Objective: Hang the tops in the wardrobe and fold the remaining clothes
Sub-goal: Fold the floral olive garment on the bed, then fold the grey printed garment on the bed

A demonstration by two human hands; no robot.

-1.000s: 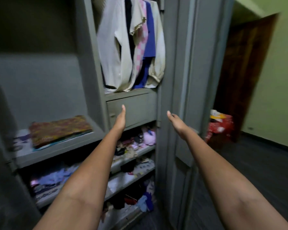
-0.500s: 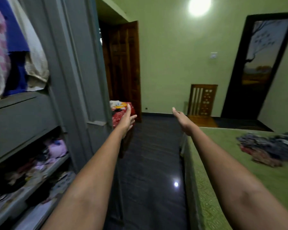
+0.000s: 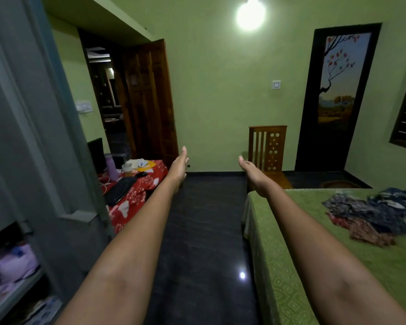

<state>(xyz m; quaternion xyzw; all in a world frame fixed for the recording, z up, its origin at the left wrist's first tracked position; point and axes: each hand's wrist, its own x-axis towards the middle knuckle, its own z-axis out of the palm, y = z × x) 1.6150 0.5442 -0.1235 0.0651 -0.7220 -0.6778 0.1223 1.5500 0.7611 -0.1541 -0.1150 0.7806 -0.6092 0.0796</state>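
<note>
Both hands, left hand [image 3: 180,165] and right hand [image 3: 251,171], reach forward with fingers straight, holding nothing, presumably freed for the next garment. Clothes [image 3: 375,214] lie heaped on the bed [image 3: 291,266] at three o'clock; wardrobe [image 3: 33,137] stands at nine o'clock.

View: swung right, away from the wardrobe [image 3: 21,160], which slid to the left edge.
Newly seen: bed [image 3: 291,266] with clothes pile [image 3: 373,214], red-clothed table [image 3: 136,193].
</note>
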